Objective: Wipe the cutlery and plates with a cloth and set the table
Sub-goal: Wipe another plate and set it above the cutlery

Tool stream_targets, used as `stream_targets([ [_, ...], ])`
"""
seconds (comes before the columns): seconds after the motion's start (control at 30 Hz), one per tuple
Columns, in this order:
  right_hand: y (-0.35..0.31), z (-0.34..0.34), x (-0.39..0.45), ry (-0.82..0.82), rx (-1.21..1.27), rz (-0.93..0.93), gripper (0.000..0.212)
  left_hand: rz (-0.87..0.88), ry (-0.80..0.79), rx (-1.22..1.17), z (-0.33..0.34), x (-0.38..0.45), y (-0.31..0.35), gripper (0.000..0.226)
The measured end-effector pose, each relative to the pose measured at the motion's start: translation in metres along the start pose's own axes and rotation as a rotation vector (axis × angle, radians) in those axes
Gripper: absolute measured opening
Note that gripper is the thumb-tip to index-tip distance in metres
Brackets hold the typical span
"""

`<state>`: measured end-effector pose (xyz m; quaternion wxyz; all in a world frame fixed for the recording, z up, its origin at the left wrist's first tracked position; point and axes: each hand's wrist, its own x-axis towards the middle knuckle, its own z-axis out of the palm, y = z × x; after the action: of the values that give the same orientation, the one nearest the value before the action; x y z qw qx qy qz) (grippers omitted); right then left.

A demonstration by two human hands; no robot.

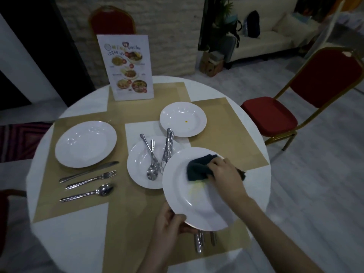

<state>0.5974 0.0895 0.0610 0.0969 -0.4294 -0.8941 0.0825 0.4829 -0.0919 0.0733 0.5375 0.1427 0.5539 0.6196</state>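
My left hand (169, 223) grips the near rim of a white plate (197, 201), thumb curled over the edge, holding it tilted above the table (254, 186). My right hand (224, 174) presses a dark cloth (198, 169) against the plate's far side, fingers curled into the fabric. A yellow smear (197, 188) lies just below the cloth. Beyond the held rim, left of the cloth, a second plate (141, 164) carries loose cutlery (159, 154).

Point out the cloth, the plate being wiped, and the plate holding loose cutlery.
cloth (198, 170), head view, dark folded part beside the fingers.
held plate (199, 205), head view, bare centre well.
plate with cutlery (137, 162), head view, bare left inner surface.
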Motion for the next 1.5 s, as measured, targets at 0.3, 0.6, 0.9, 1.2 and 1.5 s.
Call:
stream_targets([
  [0.3,-0.014,-0.008,-0.031,-0.075,-0.011,-0.375,0.029,-0.069,0.051,0.040,-0.026,-0.009,-0.008,0.048],
  [0.6,-0.060,0.006,-0.050,0.000,0.168,-0.226,0.028,-0.093,0.006,0.049,-0.007,-0.005,-0.017,0.032],
  [0.9,0.005,-0.010,-0.062,-0.049,-0.107,-0.094,0.031,-0.014,0.018,0.057,-0.025,-0.028,-0.006,0.047],
  [1.2,-0.061,-0.003,-0.054,-0.096,0.252,-0.177,0.038,-0.014,-0.103,0.111,-0.011,-0.021,-0.005,0.057],
  [1.5,0.014,-0.010,-0.058,-0.149,0.011,-0.152,0.034,-0.048,-0.050,0.101,-0.034,-0.033,-0.013,0.058],
])
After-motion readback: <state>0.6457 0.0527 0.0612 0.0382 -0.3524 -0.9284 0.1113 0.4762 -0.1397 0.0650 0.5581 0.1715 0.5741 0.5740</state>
